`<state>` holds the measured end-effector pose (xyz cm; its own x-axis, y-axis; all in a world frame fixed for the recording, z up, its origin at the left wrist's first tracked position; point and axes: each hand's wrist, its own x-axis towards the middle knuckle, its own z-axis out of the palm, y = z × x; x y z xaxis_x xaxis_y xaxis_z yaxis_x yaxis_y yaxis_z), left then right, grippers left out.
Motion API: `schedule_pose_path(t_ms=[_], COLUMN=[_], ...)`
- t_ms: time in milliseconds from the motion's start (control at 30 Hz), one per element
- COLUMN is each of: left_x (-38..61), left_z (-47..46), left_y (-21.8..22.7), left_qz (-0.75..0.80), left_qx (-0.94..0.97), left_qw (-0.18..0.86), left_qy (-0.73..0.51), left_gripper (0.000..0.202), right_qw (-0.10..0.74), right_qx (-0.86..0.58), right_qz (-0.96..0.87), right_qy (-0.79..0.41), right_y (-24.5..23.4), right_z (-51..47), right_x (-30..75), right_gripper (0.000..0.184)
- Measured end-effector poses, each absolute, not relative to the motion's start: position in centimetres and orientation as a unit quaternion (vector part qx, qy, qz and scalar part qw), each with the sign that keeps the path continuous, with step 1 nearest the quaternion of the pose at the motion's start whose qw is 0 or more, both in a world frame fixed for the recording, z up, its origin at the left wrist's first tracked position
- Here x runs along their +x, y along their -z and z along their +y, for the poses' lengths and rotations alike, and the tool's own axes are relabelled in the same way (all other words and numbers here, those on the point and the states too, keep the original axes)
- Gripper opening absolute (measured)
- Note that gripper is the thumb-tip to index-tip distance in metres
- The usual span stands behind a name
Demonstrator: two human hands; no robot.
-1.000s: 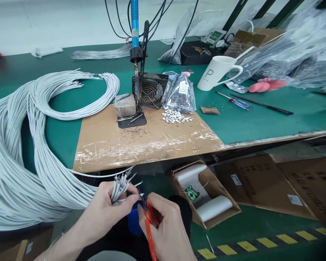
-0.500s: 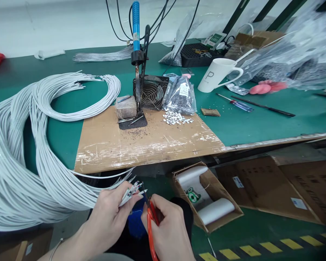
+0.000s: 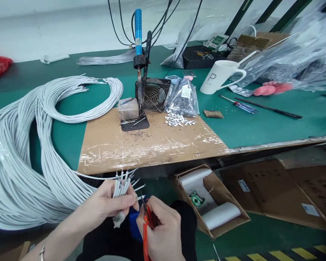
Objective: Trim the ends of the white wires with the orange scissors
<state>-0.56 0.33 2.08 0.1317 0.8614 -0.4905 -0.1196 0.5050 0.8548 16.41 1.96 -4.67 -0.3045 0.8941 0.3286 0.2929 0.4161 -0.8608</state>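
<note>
My left hand (image 3: 116, 199) is closed around the ends of several white cables (image 3: 122, 185), whose stripped tips fan out above and to the right of the fingers. From there the cables run back into a large looped bundle (image 3: 59, 174) that hangs over the bench's front edge. A pair of red-handled cutters (image 3: 146, 221) is gripped in my right hand (image 3: 161, 226). Their dark jaws point up and meet or nearly meet one cable end beside the left fingertips; whether the blades touch it I cannot tell.
On the green bench (image 3: 274, 125) lies a cardboard sheet (image 3: 152, 148) bearing a blue-handled soldering iron (image 3: 138, 32), a small fan (image 3: 153, 95) and loose white pieces (image 3: 179, 119). A white mug (image 3: 220, 76) and screwdrivers stand right. Below sits an open carton (image 3: 214, 203) with a green spool.
My left hand has turned, so the cable ends now point upward and spread apart. The cutters stay in my right hand, shifted slightly left. The view has tilted a little.
</note>
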Motion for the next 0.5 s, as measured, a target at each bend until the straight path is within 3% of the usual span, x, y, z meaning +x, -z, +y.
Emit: schedule_pose_path(t_ms=[133, 267, 367, 500], left_x=[0.5, 1.2, 0.9, 0.1], left_z=[-0.1, -0.8, -1.0, -0.7], left_y=[-2.0, -1.5, -1.5, -1.9], left_qz=[0.620, 0.626, 0.616, 0.555], left_qx=[0.433, 0.529, 0.515, 0.393], left_qw=[0.518, 0.428, 0.470, 0.622], left_qy=[-0.399, -0.381, -0.367, -0.387], left_gripper=[0.019, 0.027, 0.036, 0.038], right_qw=[0.376, 0.352, 0.344, 0.344], right_qx=[-0.441, -0.482, -0.469, -0.419], right_qz=[-0.712, -0.692, -0.697, -0.714], right_qy=[-0.398, -0.407, -0.418, -0.443], right_y=[3.8, 3.3, 3.7, 4.6], right_z=[1.8, 1.5, 1.4, 1.5], right_x=[16.4, 16.8, 17.0, 17.3], right_gripper=[0.035, 0.037, 0.037, 0.034])
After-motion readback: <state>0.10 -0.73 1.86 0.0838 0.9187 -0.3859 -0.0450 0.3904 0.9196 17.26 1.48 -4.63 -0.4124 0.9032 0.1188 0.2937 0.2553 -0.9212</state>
